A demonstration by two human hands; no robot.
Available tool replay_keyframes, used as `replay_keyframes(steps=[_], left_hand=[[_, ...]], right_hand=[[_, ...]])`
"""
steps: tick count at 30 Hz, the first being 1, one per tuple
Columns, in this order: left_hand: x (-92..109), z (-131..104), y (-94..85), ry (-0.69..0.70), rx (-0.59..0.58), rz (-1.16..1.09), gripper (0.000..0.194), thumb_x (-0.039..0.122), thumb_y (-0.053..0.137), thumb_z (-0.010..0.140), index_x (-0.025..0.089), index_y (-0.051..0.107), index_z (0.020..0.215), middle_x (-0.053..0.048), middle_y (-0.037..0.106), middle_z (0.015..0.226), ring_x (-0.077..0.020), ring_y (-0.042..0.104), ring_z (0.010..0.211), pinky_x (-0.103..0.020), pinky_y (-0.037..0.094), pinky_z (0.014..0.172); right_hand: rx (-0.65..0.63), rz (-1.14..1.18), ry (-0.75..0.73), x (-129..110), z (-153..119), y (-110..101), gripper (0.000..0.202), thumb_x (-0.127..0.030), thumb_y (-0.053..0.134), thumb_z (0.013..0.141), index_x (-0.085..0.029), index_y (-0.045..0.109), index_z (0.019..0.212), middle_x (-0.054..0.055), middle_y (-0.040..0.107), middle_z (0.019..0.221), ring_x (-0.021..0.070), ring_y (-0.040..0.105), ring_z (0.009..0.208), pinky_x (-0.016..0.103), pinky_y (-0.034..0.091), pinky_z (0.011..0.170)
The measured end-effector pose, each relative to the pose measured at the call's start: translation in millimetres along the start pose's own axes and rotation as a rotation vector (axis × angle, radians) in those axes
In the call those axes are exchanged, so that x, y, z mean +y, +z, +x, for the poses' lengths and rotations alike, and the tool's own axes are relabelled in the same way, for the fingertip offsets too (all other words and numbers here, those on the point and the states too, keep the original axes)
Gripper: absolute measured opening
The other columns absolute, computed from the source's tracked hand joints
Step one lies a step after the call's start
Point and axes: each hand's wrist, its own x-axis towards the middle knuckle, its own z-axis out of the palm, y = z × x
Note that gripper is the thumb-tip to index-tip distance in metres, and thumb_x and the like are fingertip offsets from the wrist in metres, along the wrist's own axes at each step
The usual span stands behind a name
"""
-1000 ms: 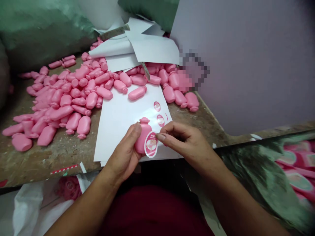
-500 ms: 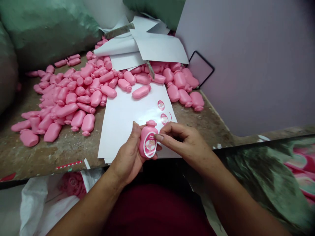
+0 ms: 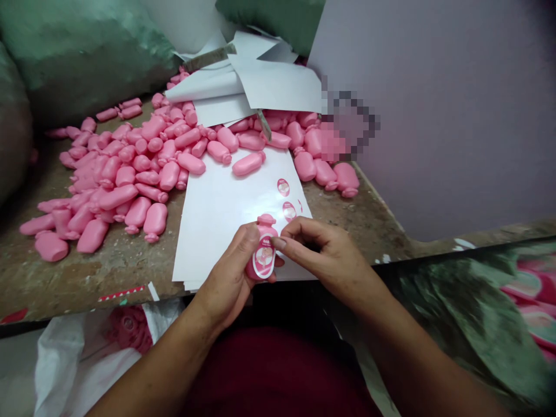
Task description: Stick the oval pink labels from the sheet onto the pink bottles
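My left hand [image 3: 234, 266] is wrapped round a small pink plastic bottle [image 3: 266, 220], neck up, with the thumb on its left side near the label. An oval pink-and-white label [image 3: 263, 260] with a picture lies over the bottle's front. My right hand [image 3: 321, 249] pinches at the label's upper right edge, thumb and forefinger together there. Whether the label is fully flat against the bottle I cannot tell. Below the hands are white sticker sheets [image 3: 217, 214], and two oval stickers [image 3: 284, 187] show on the top one near its right edge.
A heap of pink bottles [image 3: 125, 174] covers the left of the worn table [image 3: 130, 266]. More bottles [image 3: 324, 171] lie at the right, under curled white papers [image 3: 282, 81]. Green sacks [image 3: 87, 63] stand behind. An open white bag [image 3: 65, 359] hangs below the table's front edge.
My left thumb has shifted right, from beside the bottle onto its front near the label. The right hand stays pinched at the label's edge, almost unmoved.
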Motion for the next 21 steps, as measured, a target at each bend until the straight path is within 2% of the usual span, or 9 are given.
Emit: replay_keyframes(steps=[3, 6, 9, 11, 17, 19, 21], left_hand=[[0.2, -0.1, -1.0, -0.003, -0.012, 0.042, 0.026, 0.039, 0.062, 0.093, 0.024, 0.064, 0.115, -0.002, 0.063, 0.095, -0.0132, 0.063, 0.082, -0.02, 0.05, 0.063], [1.8, 0.8, -1.6, -0.027, -0.007, 0.027, 0.031, 0.034, 0.069, 0.088, 0.024, 0.064, 0.117, -0.003, 0.063, 0.098, -0.0133, 0.062, 0.081, -0.021, 0.049, 0.063], [3.5, 0.8, -2.2, -0.042, -0.021, 0.012, 0.032, 0.029, 0.071, 0.086, 0.021, 0.065, 0.116, -0.007, 0.065, 0.107, -0.0128, 0.061, 0.081, -0.021, 0.048, 0.064], [4.4, -0.1, -2.4, -0.064, -0.032, 0.004, 0.036, 0.022, 0.072, 0.084, 0.021, 0.063, 0.119, -0.008, 0.066, 0.114, -0.0123, 0.06, 0.084, -0.021, 0.049, 0.066], [8.5, -4.4, -6.8, -0.123, -0.004, -0.029, 0.07, -0.004, 0.075, 0.066, 0.028, 0.059, 0.126, -0.003, 0.065, 0.118, -0.0105, 0.062, 0.088, -0.021, 0.05, 0.073], [11.3, -6.1, -11.4, -0.14, 0.006, -0.05, 0.069, -0.002, 0.078, 0.065, 0.026, 0.059, 0.125, -0.003, 0.066, 0.116, -0.0117, 0.064, 0.088, -0.022, 0.05, 0.075], [14.5, -7.5, -16.9, -0.144, 0.005, -0.104, 0.057, 0.014, 0.083, 0.071, 0.023, 0.06, 0.122, -0.006, 0.068, 0.113, -0.0142, 0.066, 0.088, -0.024, 0.052, 0.074]], right_hand=[[0.035, -0.157, -0.039, 0.9, -1.0, -0.9, 0.024, -0.039, 0.063, 0.088, -0.022, 0.064, 0.072, -0.003, 0.06, 0.061, 0.0133, 0.051, 0.058, 0.028, 0.037, 0.059], [0.184, -0.374, -0.135, 5.2, -1.4, -5.2, 0.021, -0.039, 0.064, 0.09, -0.022, 0.068, 0.077, -0.001, 0.067, 0.066, 0.0147, 0.055, 0.059, 0.031, 0.038, 0.065], [0.315, -0.408, -0.138, 11.7, -2.3, -10.8, 0.02, -0.039, 0.065, 0.089, -0.022, 0.069, 0.079, 0.0, 0.066, 0.066, 0.0151, 0.055, 0.058, 0.031, 0.038, 0.062], [0.314, -0.327, -0.095, 15.2, -3.3, -12.7, 0.02, -0.039, 0.065, 0.088, -0.022, 0.068, 0.079, -0.002, 0.061, 0.062, 0.0142, 0.051, 0.055, 0.03, 0.036, 0.058], [0.229, -0.148, -0.022, 18.1, -2.9, -10.2, 0.022, -0.041, 0.066, 0.085, -0.021, 0.065, 0.077, -0.003, 0.058, 0.059, 0.0134, 0.049, 0.055, 0.029, 0.036, 0.056], [0.218, -0.103, -0.028, 19.0, -1.5, -9.2, 0.022, -0.041, 0.066, 0.085, -0.022, 0.063, 0.075, -0.004, 0.056, 0.057, 0.0133, 0.048, 0.055, 0.029, 0.035, 0.056], [0.203, -0.064, -0.03, 20.9, 0.0, -7.9, 0.023, -0.042, 0.066, 0.085, -0.022, 0.062, 0.074, -0.004, 0.055, 0.058, 0.0134, 0.048, 0.055, 0.029, 0.035, 0.056]])
